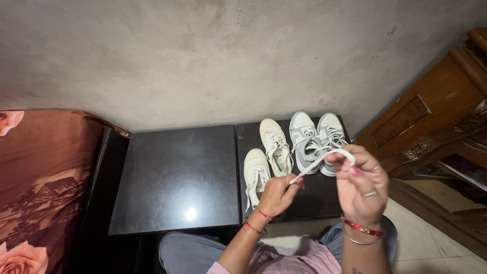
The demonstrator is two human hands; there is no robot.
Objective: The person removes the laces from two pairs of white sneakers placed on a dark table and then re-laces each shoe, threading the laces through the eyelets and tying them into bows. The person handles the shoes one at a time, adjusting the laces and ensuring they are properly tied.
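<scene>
My left hand (276, 194) pinches one end of a flat white shoelace (318, 161), and my right hand (361, 183) grips the other part, which loops over its fingertips. The lace stretches between both hands above a low black table (177, 177). Just behind the hands, a pair of cream sneakers (269, 157) lies on the right table, one further back than the other. A pair of grey-and-white sneakers (314, 139) stands beside them to the right, laced. Both wrists wear red thread bands; the right also has a metal bangle.
A second black table top (294, 203) adjoins the first. A brown bedspread with a rose print (35, 193) is at left. A carved wooden cabinet (436, 127) stands at right. A grey plaster wall (228, 56) is behind. My knees in grey trousers (190, 253) are below.
</scene>
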